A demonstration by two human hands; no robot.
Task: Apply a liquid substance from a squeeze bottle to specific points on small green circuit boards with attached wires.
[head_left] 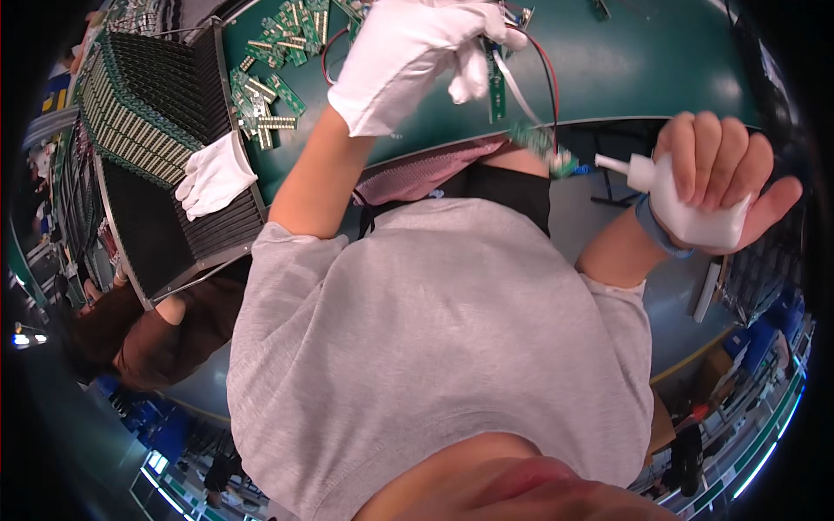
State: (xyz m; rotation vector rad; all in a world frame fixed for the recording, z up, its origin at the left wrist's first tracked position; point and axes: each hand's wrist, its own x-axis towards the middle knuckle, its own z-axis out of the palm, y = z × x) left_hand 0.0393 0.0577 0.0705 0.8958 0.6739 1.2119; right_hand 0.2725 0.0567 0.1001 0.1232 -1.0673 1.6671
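My left hand [408, 52], in a white glove, is closed around a narrow green circuit board [496, 87] at the top edge. White, red and black wires [553, 82] run down from it to a small green board [543, 146] with a blue part at its end, which hangs past the table's near edge. In my bare right hand [717, 161] is a white squeeze bottle [699, 213], gripped in the curled fingers with the thumb out to the side. Its thin nozzle [611, 162] points left at the blue part, close to it; whether they touch I cannot tell.
Many loose circuit boards [276, 108] lie on the green table [643, 52] at the far left. Beside them stands a black slotted rack [217, 78] holding rows of boards [139, 113], with an empty white glove [217, 176] on it. Another person's arm [152, 334] is beyond the rack.
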